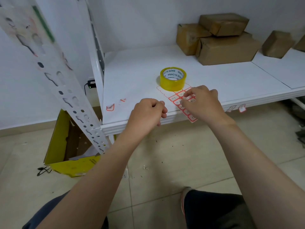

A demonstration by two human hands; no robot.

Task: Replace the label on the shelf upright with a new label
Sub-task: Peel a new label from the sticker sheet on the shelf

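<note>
Label sheet (181,103) lies at the shelf's (140,71) front edge, its far end under a tape roll (173,78) printed "MADE IN CHINA". Right hand (200,103) presses fingertips on the sheet; left hand (148,113), at its 9 o'clock, is loosely curled. Upright (66,90) stands at 9 o'clock; boxes (221,40) at 1.

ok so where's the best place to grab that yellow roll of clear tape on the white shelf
Grip the yellow roll of clear tape across its outer curved wall, coming from above. It lies flat on the white shelf board with its hole facing up, partly on the red-bordered label sheet, so lift straight up.
</note>
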